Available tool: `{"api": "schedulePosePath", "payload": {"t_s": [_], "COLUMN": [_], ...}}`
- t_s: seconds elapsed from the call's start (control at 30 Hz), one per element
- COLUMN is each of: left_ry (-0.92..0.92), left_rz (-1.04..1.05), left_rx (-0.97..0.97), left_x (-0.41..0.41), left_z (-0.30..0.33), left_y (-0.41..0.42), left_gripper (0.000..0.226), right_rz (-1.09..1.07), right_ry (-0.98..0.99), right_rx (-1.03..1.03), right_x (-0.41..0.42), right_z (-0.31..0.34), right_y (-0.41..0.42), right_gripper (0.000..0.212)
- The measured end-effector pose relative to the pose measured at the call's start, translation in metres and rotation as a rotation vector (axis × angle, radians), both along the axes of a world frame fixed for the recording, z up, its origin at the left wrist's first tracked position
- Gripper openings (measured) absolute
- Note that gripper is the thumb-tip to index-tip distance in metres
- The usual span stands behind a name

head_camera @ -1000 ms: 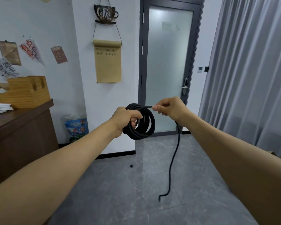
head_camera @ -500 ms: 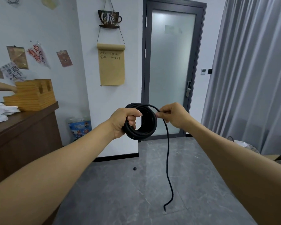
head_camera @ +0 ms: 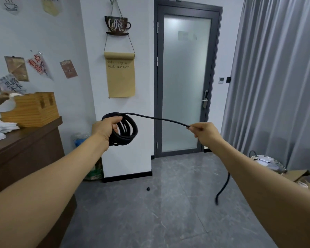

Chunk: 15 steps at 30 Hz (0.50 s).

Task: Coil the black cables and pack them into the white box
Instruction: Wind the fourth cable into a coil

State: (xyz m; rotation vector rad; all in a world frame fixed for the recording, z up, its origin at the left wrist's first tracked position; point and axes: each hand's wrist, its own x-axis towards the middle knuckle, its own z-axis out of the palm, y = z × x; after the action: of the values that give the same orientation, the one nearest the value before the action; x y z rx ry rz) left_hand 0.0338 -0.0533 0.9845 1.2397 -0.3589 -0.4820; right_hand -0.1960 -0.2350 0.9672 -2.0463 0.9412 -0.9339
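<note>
Cable (head_camera: 123, 130) mostly coiled in our left hand (head_camera: 106, 127); right hand (head_camera: 203, 130) pinches the short loose tail. Box unseen; packing remains.

Both arms outstretched, left hand (head_camera: 106, 127) fisted; right hand (head_camera: 203, 130) pinching, hands apart

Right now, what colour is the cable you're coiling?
Plain black cable, no markings visible; the head view shows it.

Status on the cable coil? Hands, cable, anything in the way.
Left hand grips coiled black cable. Right hand pinches the strand, short loose tail hanging. White box not in view. Nothing in the way.
</note>
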Motion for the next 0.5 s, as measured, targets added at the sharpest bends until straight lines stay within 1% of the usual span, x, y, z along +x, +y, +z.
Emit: {"api": "schedulePosePath", "payload": {"t_s": [0.07,0.13,0.2,0.27,0.37,0.43,0.5], "left_ry": [-0.082,-0.203,-0.320,-0.452,-0.618,-0.731,-0.814], "left_rz": [0.125,0.215,0.277,0.337,0.390,0.409,0.391], "left_rx": [0.044,0.092,0.135,0.221,0.349,0.427,0.459], "left_x": [0.001,-0.005,-0.008,-0.008,-0.006,-0.010,-0.017], "left_z": [0.002,0.003,0.003,0.001,-0.004,-0.008,-0.009], "left_y": [-0.001,-0.006,-0.012,-0.017,-0.021,-0.023,-0.024], "left_gripper": [0.024,0.023,0.023,0.031,0.036,0.038,0.039], "right_rz": [-0.038,-0.071,-0.041,0.042,0.204,0.304,0.408], "right_ry": [0.085,0.318,0.537,0.646,0.663,0.608,0.518], "right_rx": [-0.084,-0.251,-0.428,-0.542,-0.588,-0.544,-0.478], "right_x": [0.005,0.015,0.025,0.034,0.044,0.050,0.054], "right_z": [0.002,0.005,0.010,0.013,0.020,0.026,0.032], "right_y": [-0.001,0.008,0.024,0.038,0.054,0.061,0.066], "right_gripper": [0.021,0.023,0.024,0.025,0.021,0.017,0.014]}}
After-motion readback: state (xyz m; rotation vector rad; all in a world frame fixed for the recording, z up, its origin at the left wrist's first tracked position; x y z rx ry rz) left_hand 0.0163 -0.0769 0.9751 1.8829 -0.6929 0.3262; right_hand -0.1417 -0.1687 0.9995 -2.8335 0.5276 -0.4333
